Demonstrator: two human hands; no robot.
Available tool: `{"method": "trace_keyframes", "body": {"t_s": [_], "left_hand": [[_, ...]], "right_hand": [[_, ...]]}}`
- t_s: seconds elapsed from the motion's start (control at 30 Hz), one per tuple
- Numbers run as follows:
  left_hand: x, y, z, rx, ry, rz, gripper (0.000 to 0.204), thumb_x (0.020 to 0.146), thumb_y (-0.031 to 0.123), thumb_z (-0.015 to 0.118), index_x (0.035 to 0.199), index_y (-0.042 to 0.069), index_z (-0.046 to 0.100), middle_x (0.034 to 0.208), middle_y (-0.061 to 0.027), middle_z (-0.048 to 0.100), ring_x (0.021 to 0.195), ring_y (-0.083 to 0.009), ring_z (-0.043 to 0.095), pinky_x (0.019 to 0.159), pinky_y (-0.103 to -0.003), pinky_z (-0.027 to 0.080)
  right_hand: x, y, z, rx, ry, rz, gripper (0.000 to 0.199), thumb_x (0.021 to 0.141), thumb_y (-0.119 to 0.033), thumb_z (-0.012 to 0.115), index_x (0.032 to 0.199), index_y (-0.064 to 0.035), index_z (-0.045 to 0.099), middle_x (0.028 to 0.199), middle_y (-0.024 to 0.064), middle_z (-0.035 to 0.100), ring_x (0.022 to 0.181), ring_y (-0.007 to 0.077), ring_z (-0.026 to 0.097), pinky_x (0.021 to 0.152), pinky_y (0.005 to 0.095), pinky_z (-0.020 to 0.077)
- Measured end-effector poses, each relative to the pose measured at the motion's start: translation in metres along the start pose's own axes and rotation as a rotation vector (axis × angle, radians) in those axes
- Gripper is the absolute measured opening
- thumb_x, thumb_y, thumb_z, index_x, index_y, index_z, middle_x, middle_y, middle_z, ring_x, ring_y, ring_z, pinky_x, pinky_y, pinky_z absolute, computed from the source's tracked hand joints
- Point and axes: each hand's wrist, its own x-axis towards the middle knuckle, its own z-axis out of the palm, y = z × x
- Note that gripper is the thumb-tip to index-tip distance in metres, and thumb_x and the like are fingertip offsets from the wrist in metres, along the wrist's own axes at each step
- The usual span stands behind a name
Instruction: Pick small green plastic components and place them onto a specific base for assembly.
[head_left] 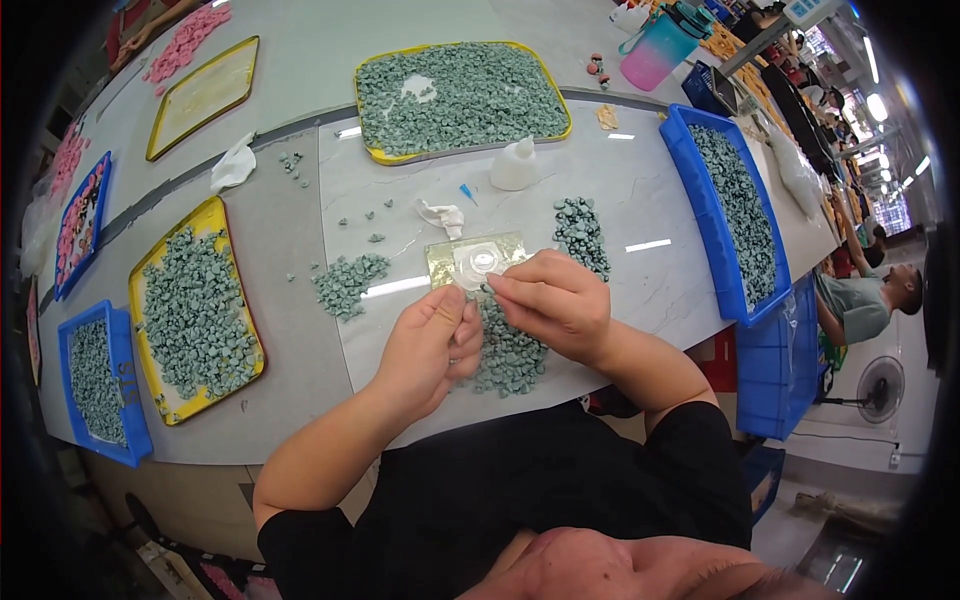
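Note:
Above the table's near edge my two hands meet. My right hand [560,305] pinches a small dark green piece between thumb and fingertips. Close beside it, my left hand [432,338] is closed, thumb pressed on the curled fingers; what it holds, if anything, is hidden. Just beyond the fingertips sits a small clear round dish [482,260] on a yellowish square plate [440,262]. A pile of small grey-green pieces [508,358] lies under my hands, partly covered by them. Other piles of such pieces lie to the left [350,284] and to the right [580,232].
A white squeeze bottle [514,166], a blue dispensing tip [468,194] and crumpled tissue [440,216] lie beyond the plate. Yellow trays of green pieces stand behind [460,95] and left [195,320]. A blue bin [672,150] stands right, near a teal-pink water bottle [665,48].

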Motion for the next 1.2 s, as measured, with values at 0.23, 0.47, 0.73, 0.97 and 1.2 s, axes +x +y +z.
{"method": "trace_keyframes", "body": {"t_s": [0.23,0.47,0.73,0.97,1.2], "left_hand": [[-0.002,-0.001,0.004,0.027,0.000,-0.012,0.026,0.096,0.026,0.037,0.078,0.008,0.042,0.063,0.0010,0.037,0.051,-0.0068,0.029,0.041,-0.019,0.023],[-0.004,-0.004,0.007,0.034,-0.011,0.024,0.027,0.095,0.028,0.041,0.078,0.007,0.044,0.061,0.0021,0.037,0.049,-0.0057,0.028,0.041,-0.020,0.022],[-0.009,0.000,0.013,0.072,0.070,0.033,0.027,0.095,0.028,0.041,0.078,0.007,0.045,0.061,0.0023,0.036,0.048,-0.0054,0.027,0.040,-0.019,0.021],[-0.010,0.001,0.011,0.335,0.117,0.114,0.025,0.095,0.024,0.040,0.079,0.006,0.045,0.059,0.0034,0.033,0.047,-0.0046,0.026,0.039,-0.020,0.021],[-0.009,0.006,0.008,0.271,0.106,0.078,0.029,0.095,0.024,0.038,0.073,0.006,0.043,0.055,0.0041,0.030,0.045,-0.0050,0.024,0.039,-0.021,0.020]], "right_hand": [[0.000,-0.002,0.000,-0.068,-0.048,-0.113,0.030,0.062,0.004,0.070,0.091,0.0013,0.064,0.079,0.0096,0.062,0.061,0.0201,0.056,0.052,0.0291,0.0419],[0.000,-0.002,0.004,0.038,-0.028,-0.145,0.026,0.061,0.003,0.071,0.086,0.0036,0.063,0.079,0.0116,0.062,0.061,0.0209,0.057,0.052,0.0298,0.0428],[-0.005,-0.001,0.015,0.118,0.046,0.046,0.022,0.061,0.007,0.068,0.081,0.0012,0.063,0.074,0.0097,0.061,0.060,0.0195,0.057,0.051,0.0268,0.0444],[-0.002,-0.004,0.009,0.092,-0.017,0.174,0.021,0.065,0.006,0.066,0.086,0.0009,0.064,0.077,0.0095,0.063,0.064,0.0196,0.060,0.055,0.0265,0.0477],[-0.002,-0.003,0.005,0.196,-0.079,0.260,0.023,0.071,0.003,0.066,0.094,-0.0019,0.065,0.083,0.0096,0.064,0.072,0.0197,0.062,0.060,0.0258,0.0498]]}}
